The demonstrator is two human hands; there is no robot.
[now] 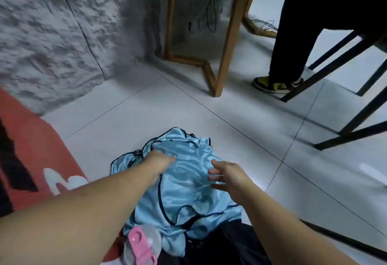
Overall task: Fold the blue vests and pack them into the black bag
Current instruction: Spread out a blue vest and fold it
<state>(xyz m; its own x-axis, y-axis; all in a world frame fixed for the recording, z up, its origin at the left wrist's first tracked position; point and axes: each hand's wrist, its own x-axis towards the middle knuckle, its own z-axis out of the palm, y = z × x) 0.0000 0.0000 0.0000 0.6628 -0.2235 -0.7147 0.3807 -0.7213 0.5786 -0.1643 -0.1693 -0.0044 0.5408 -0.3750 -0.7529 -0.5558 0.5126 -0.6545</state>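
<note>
A crumpled heap of shiny light-blue vests (184,187) with dark trim lies on the pale tiled floor in front of me. My left hand (158,163) grips a bunch of the cloth near the heap's upper left. My right hand (227,175) hovers at the heap's right side with fingers spread, touching or just above the fabric. The black bag (226,246) sits at the bottom edge, partly under the vests and between my forearms.
A clear bottle with a pink lid (141,246) lies by the bag. A red mat (31,149) covers the floor at left. Wooden table legs (217,76) stand ahead. A seated person's leg and shoe (276,85) and black chair legs (351,130) are at right.
</note>
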